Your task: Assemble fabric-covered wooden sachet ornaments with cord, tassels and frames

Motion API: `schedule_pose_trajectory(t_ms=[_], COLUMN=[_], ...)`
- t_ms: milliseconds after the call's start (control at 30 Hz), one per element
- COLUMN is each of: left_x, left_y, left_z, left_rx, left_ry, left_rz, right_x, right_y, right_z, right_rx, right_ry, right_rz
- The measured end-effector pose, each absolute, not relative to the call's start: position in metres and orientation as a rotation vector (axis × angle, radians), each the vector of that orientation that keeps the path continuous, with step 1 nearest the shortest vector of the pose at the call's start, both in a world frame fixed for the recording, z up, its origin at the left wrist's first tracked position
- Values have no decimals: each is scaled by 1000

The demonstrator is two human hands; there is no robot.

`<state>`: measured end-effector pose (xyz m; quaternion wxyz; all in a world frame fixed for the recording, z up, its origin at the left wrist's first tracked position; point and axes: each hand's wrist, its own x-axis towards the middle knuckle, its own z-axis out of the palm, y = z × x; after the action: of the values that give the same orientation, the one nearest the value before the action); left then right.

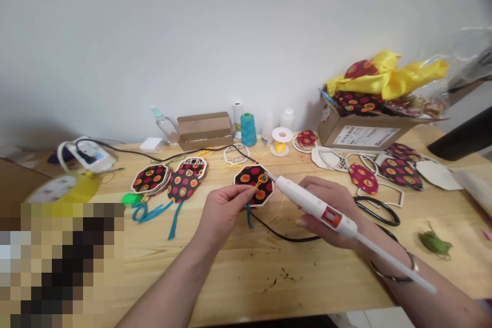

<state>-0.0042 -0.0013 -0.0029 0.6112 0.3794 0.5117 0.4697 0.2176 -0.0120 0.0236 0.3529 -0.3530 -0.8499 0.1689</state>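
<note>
My left hand point(219, 212) pinches an octagonal piece point(244, 178) of black flowered fabric with a pale wooden rim, close to its lower left side. A thin yellow cord point(282, 206) runs across the fabric by my thumb, and a blue ribbon point(249, 215) hangs below. In my right hand point(338, 197) is a white hot glue gun point(302, 197), its nozzle pointing at the upper right part of the fabric. From its back end sticks out a long translucent glue stick point(400, 261). Whether the nozzle touches the piece, I cannot tell.
Stacked flowered octagons point(151, 179) lie on the left. Behind stand a teal thread cone point(248, 130), a yellow cord spool point(280, 146) and an open cardboard box point(205, 133). A carton point(359, 130) of fabric stands back right. A black cable point(294, 239) crosses the table.
</note>
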Motion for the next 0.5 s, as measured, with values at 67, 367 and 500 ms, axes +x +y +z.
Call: schedule_pose_trajectory(t_ms=[67,367,500], left_x=[-5,-5,-4], left_y=[-1,-1,-1], left_z=[-4,-4,-2], left_rx=[885,907,911], left_ry=[1183,1183,1183], left_rz=[1098,1104,1096], right_x=[216,213,214], right_y=[-14,-17,-16], right_z=[23,15,15], right_rx=[-926,-1002,-1020], right_ry=[-2256,-2379,-2383], right_rz=[389,336,332])
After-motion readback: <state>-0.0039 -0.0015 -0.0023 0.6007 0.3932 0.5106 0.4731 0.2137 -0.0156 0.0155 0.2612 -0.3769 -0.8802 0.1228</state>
